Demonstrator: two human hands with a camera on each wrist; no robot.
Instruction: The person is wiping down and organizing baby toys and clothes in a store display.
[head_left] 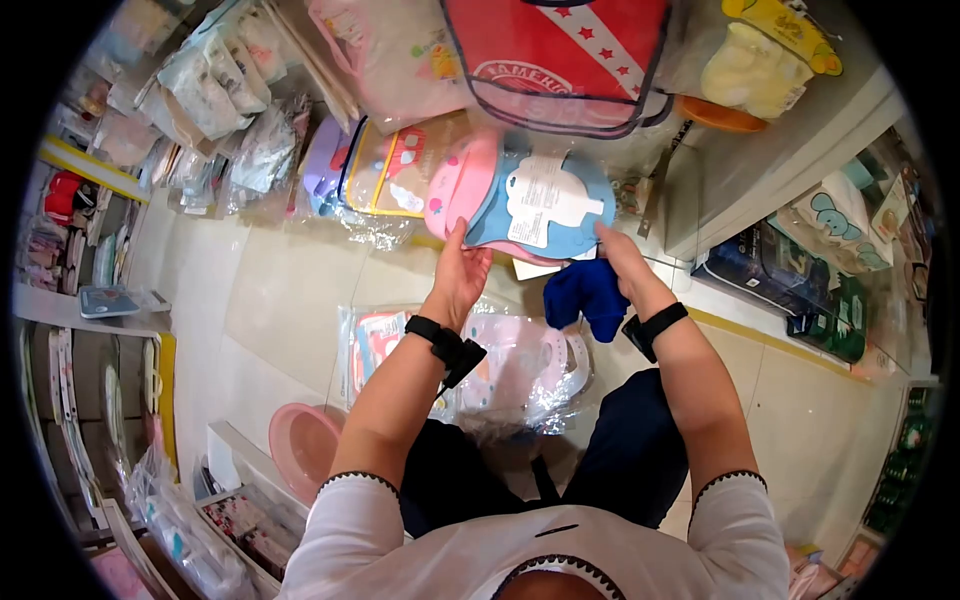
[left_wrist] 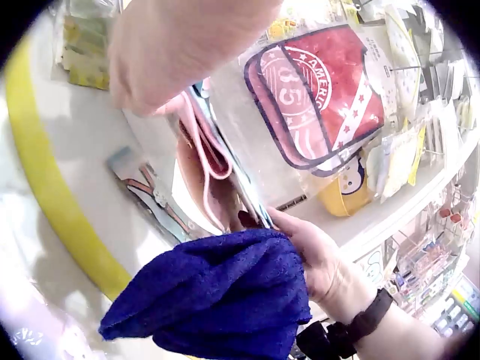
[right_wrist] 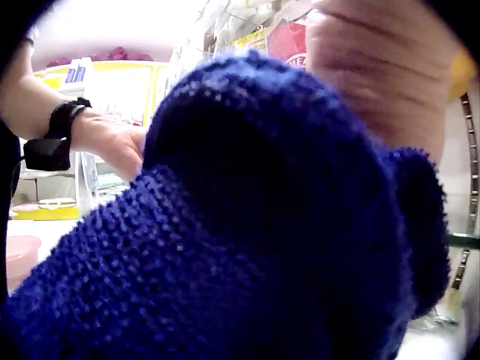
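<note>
A pink bib [head_left: 460, 190] and a blue bib [head_left: 590, 190] with a white cloud-shaped label are held up together in front of the person. My left hand [head_left: 462, 275] grips their near left edge, thumb on top. At the right edge my right hand [head_left: 625, 262] pinches the blue bib, and a dark blue terry cloth [head_left: 588, 298] hangs from that same hand. In the left wrist view the bibs appear edge-on between the hands, with the pink one [left_wrist: 202, 150] folded over. The cloth [right_wrist: 225, 225] fills most of the right wrist view and hides the right fingers.
A packaged red bib [head_left: 560, 70] hangs above the held bibs, beside a packaged brown-and-yellow bib [head_left: 390, 170]. On the floor below the arms lie packaged pale pink bibs [head_left: 510, 360]. A pink basin [head_left: 303, 450] stands at lower left. Shelves line both sides.
</note>
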